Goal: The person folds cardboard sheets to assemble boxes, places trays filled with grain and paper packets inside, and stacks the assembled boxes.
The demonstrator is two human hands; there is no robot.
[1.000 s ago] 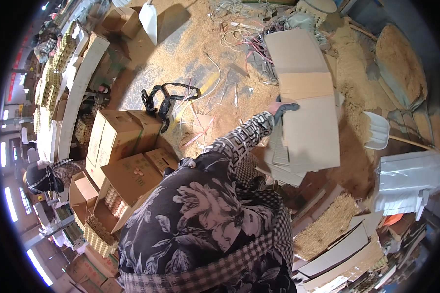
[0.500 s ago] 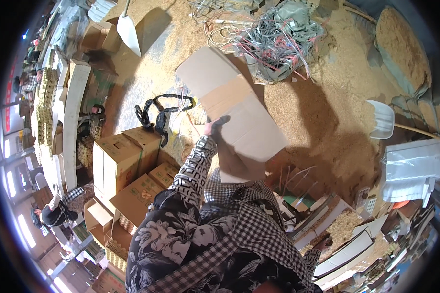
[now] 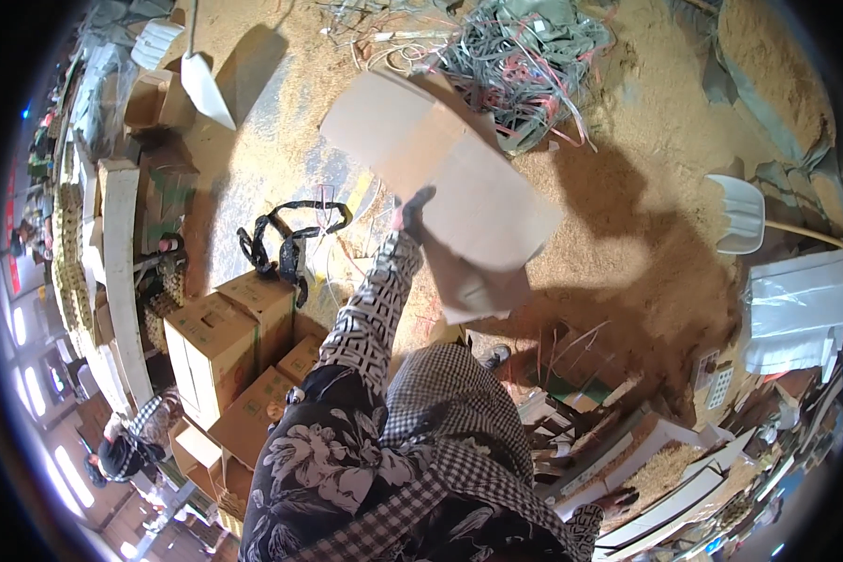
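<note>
My left hand, with dark-covered fingertips, is closed on the near-left edge of a plain brown cardboard box. The box is held out in front of me above the floor, tilted, with a strip of tape across it. A flap hangs loose at its near end. My right hand is low at the right, dark-fingered, over a long pale-walled container with sawdust. Its fingers look apart and nothing shows in them, though it is small in the picture.
Printed cartons stand at my left, beside a black twisted strap. A heap of tangled strips lies ahead. White shovels rest on the sawdust-strewn floor, one at right. Another person works at far left.
The cardboard box has tilted, and its near flap has swung away from my body. My left hand has shifted slightly up with it. My right hand now reaches a little lower over the container.
</note>
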